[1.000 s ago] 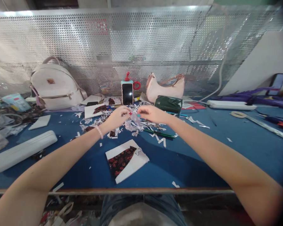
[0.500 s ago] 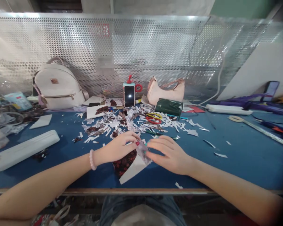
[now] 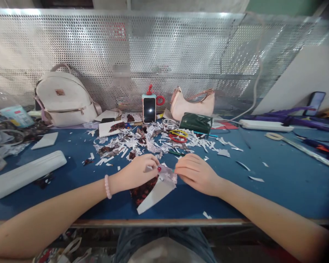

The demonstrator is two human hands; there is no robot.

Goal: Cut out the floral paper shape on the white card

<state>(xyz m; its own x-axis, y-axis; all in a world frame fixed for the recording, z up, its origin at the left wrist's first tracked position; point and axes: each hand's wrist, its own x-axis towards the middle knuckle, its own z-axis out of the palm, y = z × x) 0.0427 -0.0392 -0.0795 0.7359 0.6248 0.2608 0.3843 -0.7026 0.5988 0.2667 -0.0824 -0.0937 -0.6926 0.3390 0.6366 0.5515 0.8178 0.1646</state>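
Observation:
My left hand (image 3: 144,168) is closed on a dark red-and-black patterned piece of fabric (image 3: 144,193) with a white backing (image 3: 157,193). Its thumb presses near the upper edge of the piece. A pale lilac flower-printed scrap (image 3: 168,173) lies across the top right corner. At that scrap's right edge, my right hand (image 3: 197,173) has its fingers pinched together on it. The hidden fingertips leave the exact hold unclear. Just beyond both hands spreads a pile of white and dark cut scraps (image 3: 150,140).
Yellow-and-red-handled scissors (image 3: 178,136) lie among the scraps. Behind stand a phone (image 3: 149,110), a pale handbag (image 3: 193,104), a backpack (image 3: 65,98) and a dark green pouch (image 3: 196,123). A long white bar (image 3: 27,174) lies at left, a tape-wrapped stick (image 3: 307,148) at right.
My right hand's fingers have closed together and moved slightly right, drawing the lilac scrap's edge outward so it lies more spread. My left hand keeps its hold on the fabric piece.

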